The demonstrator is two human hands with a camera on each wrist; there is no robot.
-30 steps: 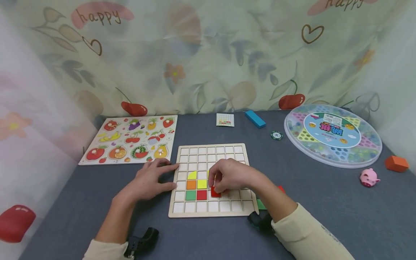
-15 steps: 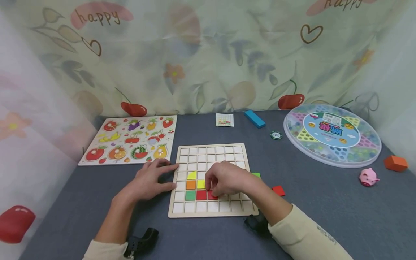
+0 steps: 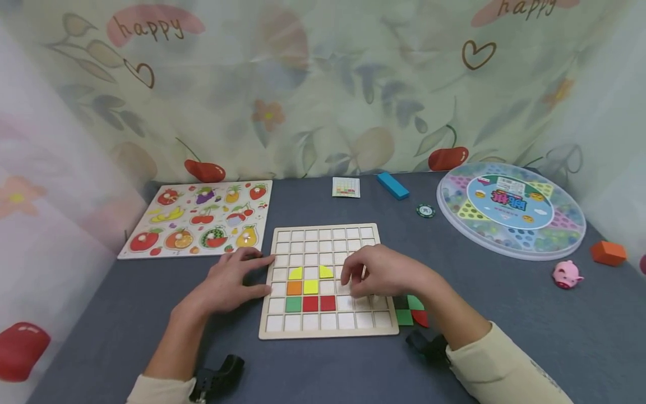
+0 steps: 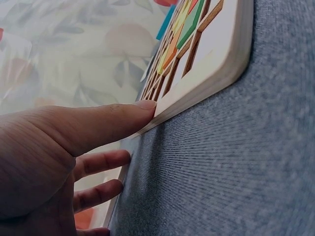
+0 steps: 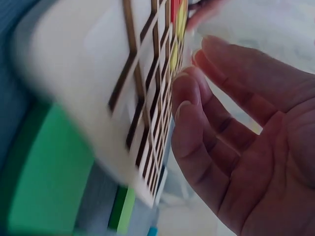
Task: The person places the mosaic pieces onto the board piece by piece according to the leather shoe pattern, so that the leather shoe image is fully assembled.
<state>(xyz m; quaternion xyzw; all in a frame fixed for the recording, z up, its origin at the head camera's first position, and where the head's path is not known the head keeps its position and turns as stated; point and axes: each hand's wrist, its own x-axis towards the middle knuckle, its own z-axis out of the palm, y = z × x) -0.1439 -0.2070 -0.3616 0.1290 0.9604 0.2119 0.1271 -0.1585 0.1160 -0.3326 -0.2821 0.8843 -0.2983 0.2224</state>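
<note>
Wooden board (image 3: pixel 303 334): left grip (image 3: pixel 232 280) touches left edge.

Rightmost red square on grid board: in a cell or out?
In: head view shows the red square framed by one cell of the grid board.

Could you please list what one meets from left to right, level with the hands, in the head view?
Left hand, orange square tile, yellow square tile, yellow curved tile, right hand, pink pig figurine, orange block.
</note>
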